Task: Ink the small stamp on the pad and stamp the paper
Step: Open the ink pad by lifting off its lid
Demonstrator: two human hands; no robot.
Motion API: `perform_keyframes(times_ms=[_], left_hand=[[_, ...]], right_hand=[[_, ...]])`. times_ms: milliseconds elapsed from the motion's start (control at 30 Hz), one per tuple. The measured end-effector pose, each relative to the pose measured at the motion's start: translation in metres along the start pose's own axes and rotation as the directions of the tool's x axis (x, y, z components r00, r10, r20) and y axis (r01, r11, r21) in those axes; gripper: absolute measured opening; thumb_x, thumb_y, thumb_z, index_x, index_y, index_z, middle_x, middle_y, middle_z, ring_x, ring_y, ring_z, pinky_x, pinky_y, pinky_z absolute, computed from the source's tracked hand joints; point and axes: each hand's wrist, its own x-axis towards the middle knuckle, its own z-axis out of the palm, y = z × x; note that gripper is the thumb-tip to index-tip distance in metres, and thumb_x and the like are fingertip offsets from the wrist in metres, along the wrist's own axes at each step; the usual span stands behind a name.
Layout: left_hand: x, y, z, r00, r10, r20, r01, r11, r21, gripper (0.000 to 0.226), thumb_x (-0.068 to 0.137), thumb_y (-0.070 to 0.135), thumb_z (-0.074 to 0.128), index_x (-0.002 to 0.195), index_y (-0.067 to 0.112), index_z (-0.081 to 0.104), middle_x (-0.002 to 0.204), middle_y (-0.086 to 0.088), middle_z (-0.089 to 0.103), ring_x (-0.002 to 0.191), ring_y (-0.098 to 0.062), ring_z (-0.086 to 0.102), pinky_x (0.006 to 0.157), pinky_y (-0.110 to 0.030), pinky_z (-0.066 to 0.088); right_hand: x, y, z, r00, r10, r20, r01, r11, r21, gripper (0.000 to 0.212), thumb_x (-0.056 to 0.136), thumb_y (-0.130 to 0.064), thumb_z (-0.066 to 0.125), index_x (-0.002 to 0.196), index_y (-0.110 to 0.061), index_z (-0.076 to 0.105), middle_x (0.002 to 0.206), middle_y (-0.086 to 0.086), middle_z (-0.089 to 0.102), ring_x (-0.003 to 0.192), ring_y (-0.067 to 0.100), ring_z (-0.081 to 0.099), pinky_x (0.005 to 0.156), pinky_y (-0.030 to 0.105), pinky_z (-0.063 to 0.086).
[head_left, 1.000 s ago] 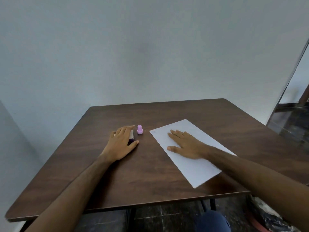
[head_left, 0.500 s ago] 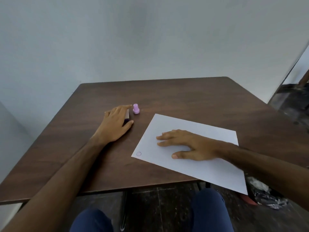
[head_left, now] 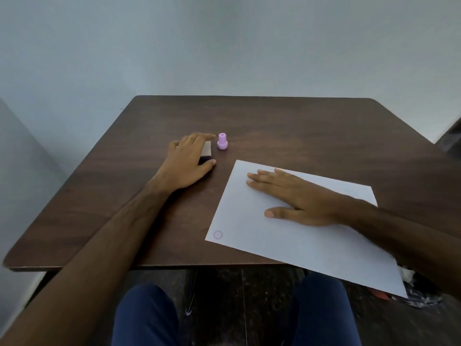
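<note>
Left fingers [head_left: 197,142] cup the pad [head_left: 206,152]; right fingers [head_left: 259,177] flat on paper [head_left: 287,243].

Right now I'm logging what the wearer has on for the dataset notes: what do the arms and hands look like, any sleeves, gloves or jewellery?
Both arms are bare all the way to the frame edge, with no sleeves showing. The left hand and right hand wear no gloves; no rings, watch or bracelets are visible. Nails look short and unpainted.

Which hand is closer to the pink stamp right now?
Left. The left hand rests just beside the pink stamp; the right hand lies flat on the paper, farther away.
</note>
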Motion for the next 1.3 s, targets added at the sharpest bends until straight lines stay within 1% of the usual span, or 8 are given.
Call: perform_keyframes(times_ms=[300, 467, 567, 667, 800, 933, 1167, 1300], left_hand=[[0.001, -0.014, -0.008, 1.0, -0.019, 0.024, 0.021, 0.997, -0.075, 0.059, 0.09, 0.033, 0.064, 0.145, 0.034, 0.041, 0.148, 0.008, 0.047, 0.139, -0.018, 0.041, 0.107, -0.034, 0.02], [0.001, -0.027, -0.019, 0.997, -0.067, 0.027, 0.068, 0.995, -0.068, 0.066, 0.085, 0.039, 0.059, 0.147, 0.032, 0.04, 0.15, 0.005, 0.048, 0.14, -0.019, 0.041, 0.112, -0.039, 0.02], [-0.001, -0.035, -0.02, 0.987, -0.132, 0.094, 0.138, 0.989, -0.062, 0.069, 0.088, 0.035, 0.066, 0.15, 0.03, 0.037, 0.153, 0.003, 0.046, 0.143, -0.02, 0.04, 0.116, -0.044, 0.019], [-0.001, -0.041, -0.02, 0.973, -0.196, 0.123, 0.21, 0.971, -0.117, 0.073, 0.088, 0.035, 0.071, 0.151, 0.031, 0.035, 0.15, 0.005, 0.049, 0.142, -0.019, 0.04, 0.115, -0.044, 0.018], [-0.003, -0.048, -0.027, 0.971, -0.195, 0.139, 0.218, 0.961, -0.172, 0.075, 0.086, 0.04, 0.074, 0.15, 0.034, 0.034, 0.135, 0.009, 0.058, 0.134, -0.017, 0.044, 0.106, -0.043, 0.023], [-0.012, -0.045, -0.033, 0.976, -0.127, 0.176, 0.167, 0.957, -0.236, 0.078, 0.084, 0.046, 0.077, 0.149, 0.036, 0.035, 0.122, 0.019, 0.056, 0.127, -0.01, 0.049, 0.106, -0.039, 0.026], [-0.046, -0.045, -0.046, 0.97, -0.06, 0.238, 0.126, 0.954, -0.272, 0.083, 0.082, 0.05, 0.078, 0.149, 0.046, 0.03, 0.124, 0.031, 0.053, 0.127, 0.003, 0.046, 0.114, -0.035, 0.023], [-0.061, -0.053, -0.058, 0.966, -0.073, 0.248, 0.155, 0.931, -0.33, 0.091, 0.077, 0.045, 0.084, 0.15, 0.046, 0.029, 0.128, 0.024, 0.061, 0.126, 0.009, 0.048, 0.118, -0.037, 0.025]], right_hand=[[0.007, 0.003, -0.013, 0.996, -0.072, -0.045, 0.074, 0.996, 0.056, 0.062, 0.098, -0.054, 0.044, 0.154, -0.036, 0.023, 0.163, -0.017, 0.021, 0.149, 0.0, 0.014, 0.122, 0.035, 0.01], [0.06, 0.007, -0.041, 0.915, 0.024, -0.404, -0.006, 0.999, 0.045, 0.044, 0.097, -0.038, 0.058, 0.137, -0.024, 0.051, 0.134, 0.0, 0.054, 0.122, 0.014, 0.047, 0.106, 0.035, 0.038], [0.103, 0.008, -0.055, 0.842, 0.148, -0.519, -0.087, 0.986, 0.139, 0.037, 0.09, -0.022, 0.067, 0.126, -0.014, 0.06, 0.116, 0.005, 0.059, 0.107, 0.014, 0.051, 0.1, 0.041, 0.042], [0.138, 0.002, -0.06, 0.838, 0.204, -0.506, -0.142, 0.977, 0.159, 0.04, 0.087, -0.024, 0.067, 0.126, -0.019, 0.06, 0.117, 0.002, 0.057, 0.11, 0.019, 0.051, 0.099, 0.043, 0.043], [0.168, -0.018, -0.054, 0.89, 0.084, -0.448, -0.081, 0.996, 0.027, 0.038, 0.085, -0.028, 0.064, 0.123, -0.026, 0.061, 0.117, -0.003, 0.06, 0.11, 0.021, 0.047, 0.095, 0.045, 0.042], [0.175, -0.024, -0.045, 0.964, -0.009, -0.267, -0.02, 0.994, -0.105, 0.036, 0.087, -0.035, 0.066, 0.121, -0.025, 0.061, 0.119, -0.001, 0.061, 0.109, 0.021, 0.049, 0.091, 0.04, 0.044], [0.153, -0.032, -0.032, 0.991, -0.1, -0.094, 0.104, 0.994, 0.033, 0.046, 0.088, -0.045, 0.067, 0.129, -0.026, 0.058, 0.124, -0.001, 0.058, 0.109, 0.013, 0.053, 0.092, 0.028, 0.044], [0.147, -0.039, -0.028, 0.991, -0.104, -0.083, 0.11, 0.991, 0.072, 0.049, 0.088, -0.044, 0.069, 0.131, -0.027, 0.057, 0.128, -0.005, 0.058, 0.113, 0.01, 0.052, 0.094, 0.028, 0.047]])
